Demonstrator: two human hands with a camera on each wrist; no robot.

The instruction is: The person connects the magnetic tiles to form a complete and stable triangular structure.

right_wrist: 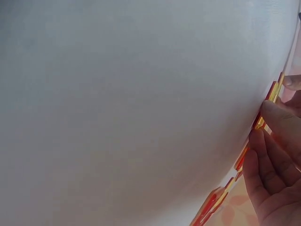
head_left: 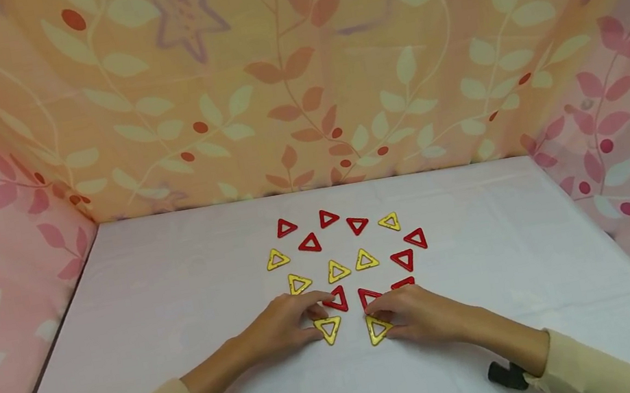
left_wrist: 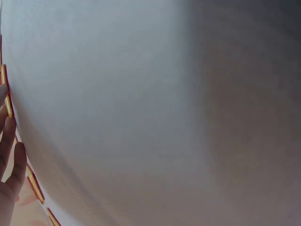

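In the head view my left hand pinches a yellow triangular frame tile by its left side, the thumb at its corner. Its index finger reaches over a red triangle tile just behind. My right hand pinches a second yellow triangle tile at its right side, with fingertips near another red triangle tile. Part of a third red triangle is hidden behind the right hand. Both wrist views show fingers and thumb at tile edges, seen nearly edge-on. A gap separates the two held tiles.
Several more red and yellow triangles lie flat and apart behind the hands, among them a yellow one and a red one. They rest on a white-covered table. Patterned cloth walls in the back and both sides.
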